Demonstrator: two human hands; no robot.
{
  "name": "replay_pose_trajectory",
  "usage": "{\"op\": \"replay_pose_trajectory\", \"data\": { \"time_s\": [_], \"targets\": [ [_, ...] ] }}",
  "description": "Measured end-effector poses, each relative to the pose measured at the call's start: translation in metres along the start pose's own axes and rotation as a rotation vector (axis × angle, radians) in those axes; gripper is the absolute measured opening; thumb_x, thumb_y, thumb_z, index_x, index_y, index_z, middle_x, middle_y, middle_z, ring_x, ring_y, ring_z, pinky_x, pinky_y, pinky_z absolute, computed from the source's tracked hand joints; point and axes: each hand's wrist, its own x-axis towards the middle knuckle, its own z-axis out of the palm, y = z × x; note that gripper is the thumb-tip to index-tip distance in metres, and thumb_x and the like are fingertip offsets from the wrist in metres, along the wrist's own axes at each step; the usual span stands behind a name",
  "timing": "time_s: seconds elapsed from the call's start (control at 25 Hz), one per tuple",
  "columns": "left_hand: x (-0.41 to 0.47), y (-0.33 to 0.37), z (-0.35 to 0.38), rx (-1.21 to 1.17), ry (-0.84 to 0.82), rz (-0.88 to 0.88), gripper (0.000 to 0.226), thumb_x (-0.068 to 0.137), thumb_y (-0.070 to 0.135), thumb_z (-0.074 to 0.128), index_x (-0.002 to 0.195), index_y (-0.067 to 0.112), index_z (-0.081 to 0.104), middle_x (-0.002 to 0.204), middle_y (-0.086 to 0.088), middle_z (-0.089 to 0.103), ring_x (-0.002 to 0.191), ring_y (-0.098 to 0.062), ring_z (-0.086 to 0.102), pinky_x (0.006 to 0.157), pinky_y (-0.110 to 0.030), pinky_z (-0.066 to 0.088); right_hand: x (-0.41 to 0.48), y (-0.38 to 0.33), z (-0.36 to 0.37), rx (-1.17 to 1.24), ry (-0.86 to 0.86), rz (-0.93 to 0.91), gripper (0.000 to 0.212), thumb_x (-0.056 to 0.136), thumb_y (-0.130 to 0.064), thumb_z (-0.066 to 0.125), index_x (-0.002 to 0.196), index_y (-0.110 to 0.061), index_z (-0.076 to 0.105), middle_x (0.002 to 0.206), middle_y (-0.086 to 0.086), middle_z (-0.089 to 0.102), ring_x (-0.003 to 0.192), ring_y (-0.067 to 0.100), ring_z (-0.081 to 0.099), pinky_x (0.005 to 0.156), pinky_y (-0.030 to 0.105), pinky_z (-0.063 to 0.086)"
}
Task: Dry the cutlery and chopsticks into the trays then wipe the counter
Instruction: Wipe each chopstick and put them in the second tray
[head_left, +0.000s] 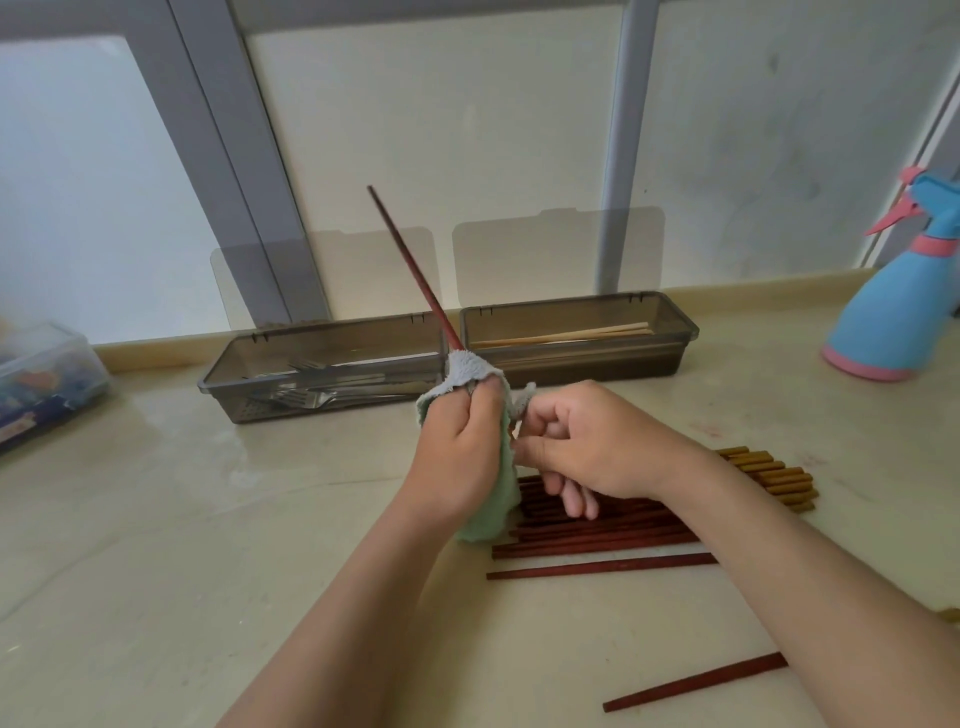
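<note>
My left hand (460, 441) is closed tight around a soft cloth, mint green on one face and grey on the other (485, 512). Through it I grip one dark red wooden chopstick (410, 265), whose thin end slants up and away to the left. My right hand (587, 441) sits just beside the left with its fingers curled and thumb and forefinger meeting at the cloth's edge. Whether they pinch the chopstick's lower end or the cloth, I cannot tell.

Under my right hand lies a pile of dark red chopsticks (613, 530) on the beige marbled surface (208, 519). I count about eight, though they overlap too much to be exact. Two more lie apart from the pile: one single chopstick just in front of it (602, 566) and one stray chopstick near my right forearm (696, 683). Behind that forearm is a bundle of mustard-brown chopsticks (769, 473), about eight ends showing.

Two smoky grey clear plastic trays stand side by side at the wall, each with its lid raised. The left tray (228, 374) holds steel forks (306, 397), at least two. The right tray (685, 338) holds pale wooden chopsticks (571, 336), at least two.

One blue and pink spray bottle (893, 301) stands far right. One clear plastic box with colourful contents (41, 374) sits far left.
</note>
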Motion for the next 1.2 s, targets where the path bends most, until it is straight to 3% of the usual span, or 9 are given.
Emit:
{"op": "replay_pose_trajectory", "data": {
  "time_s": [0.08, 0.24, 0.4, 0.6, 0.72, 0.84, 1.0, 1.08, 1.2],
  "targets": [
    [0.002, -0.001, -0.004, -0.012, -0.093, -0.006, 0.043, 0.104, 0.024, 0.041, 0.064, 0.008, 0.044, 0.058, 0.002, 0.046, 0.057, -0.010, 0.042, 0.057, -0.025, 0.036, 0.000, 0.001, -0.011, 0.014, 0.111, -0.018, 0.025, 0.095, -0.030, 0.066, 0.081, -0.010, 0.061, 0.056, 0.003, 0.063, 0.043, 0.020, 0.058, 0.037, 0.026, 0.043],
    [-0.005, 0.003, -0.007, 0.028, -0.532, -0.093, 0.043, 0.103, 0.022, 0.039, 0.065, 0.004, 0.044, 0.055, -0.007, 0.066, 0.062, -0.015, 0.065, 0.065, -0.026, 0.041, 0.007, 0.004, -0.019, 0.461, 0.281, -0.028, 0.019, 0.100, -0.017, 0.060, 0.089, -0.003, 0.067, 0.070, 0.004, 0.059, 0.047, 0.015, 0.048, 0.035, 0.020, 0.027],
    [-0.005, 0.003, -0.005, 0.147, -0.523, -0.066, 0.048, 0.103, 0.024, 0.046, 0.056, 0.019, 0.039, 0.056, 0.004, 0.038, 0.056, -0.013, 0.037, 0.061, -0.033, 0.034, 0.014, 0.007, -0.010, 0.530, 0.326, 0.100, 0.020, 0.101, -0.014, 0.056, 0.088, -0.004, 0.067, 0.068, 0.001, 0.063, 0.050, 0.011, 0.049, 0.037, 0.021, 0.024],
    [-0.010, 0.006, -0.004, 0.180, -0.641, -0.056, 0.042, 0.091, 0.030, 0.050, 0.056, 0.014, 0.033, 0.058, -0.007, 0.034, 0.056, -0.020, 0.032, 0.056, -0.036, 0.030, 0.026, 0.016, -0.025, 0.738, 0.587, 0.207, 0.016, 0.101, -0.010, 0.050, 0.089, -0.005, 0.060, 0.071, 0.008, 0.065, 0.046, 0.012, 0.041, 0.036, 0.020, 0.025],
    [-0.009, 0.007, -0.005, 0.100, -0.575, -0.071, 0.042, 0.092, 0.023, 0.053, 0.055, 0.015, 0.033, 0.055, -0.002, 0.029, 0.053, -0.019, 0.029, 0.053, -0.033, 0.027, 0.028, 0.018, -0.037, 0.587, 0.709, 0.195, 0.015, 0.101, -0.009, 0.051, 0.092, -0.007, 0.062, 0.075, 0.009, 0.064, 0.044, 0.011, 0.040, 0.036, 0.022, 0.027],
    [-0.005, 0.003, -0.009, 0.069, -0.443, -0.072, 0.046, 0.093, 0.022, 0.053, 0.053, 0.020, 0.031, 0.054, 0.002, 0.026, 0.051, -0.016, 0.024, 0.052, -0.031, 0.023, 0.031, 0.012, -0.042, 0.466, 0.842, 0.021, 0.012, 0.104, -0.013, 0.052, 0.094, -0.015, 0.059, 0.081, 0.011, 0.070, 0.048, 0.013, 0.058, 0.038, 0.025, 0.041],
    [-0.005, 0.000, -0.008, 0.090, -0.411, -0.062, 0.044, 0.087, 0.033, 0.051, 0.052, 0.024, 0.027, 0.053, 0.006, 0.024, 0.048, -0.012, 0.022, 0.051, -0.028, 0.021, 0.031, 0.013, -0.050, 0.308, 1.010, -0.191, 0.008, 0.104, -0.013, 0.049, 0.098, -0.017, 0.053, 0.095, 0.007, 0.072, 0.078, 0.017, 0.076, 0.065, 0.029, 0.061],
    [-0.005, 0.000, -0.007, 0.097, -0.419, -0.062, 0.043, 0.087, 0.034, 0.050, 0.053, 0.024, 0.026, 0.054, 0.005, 0.024, 0.049, -0.013, 0.021, 0.052, -0.030, 0.020, 0.034, 0.023, -0.054, 0.002, 1.037, -0.224, 0.005, 0.104, -0.015, 0.050, 0.103, -0.013, 0.054, 0.095, 0.002, 0.070, 0.084, 0.015, 0.074, 0.072, 0.029, 0.059],
    [-0.005, -0.001, -0.008, 0.092, -0.436, -0.068, 0.045, 0.090, 0.031, 0.051, 0.053, 0.024, 0.026, 0.053, 0.005, 0.023, 0.050, -0.013, 0.020, 0.052, -0.030, 0.019, 0.043, 0.041, -0.056, -0.452, 1.000, -0.200, 0.009, 0.101, -0.010, 0.053, 0.104, -0.004, 0.059, 0.089, 0.004, 0.062, 0.082, 0.025, 0.059, 0.070, 0.032, 0.041]
  ]
}}
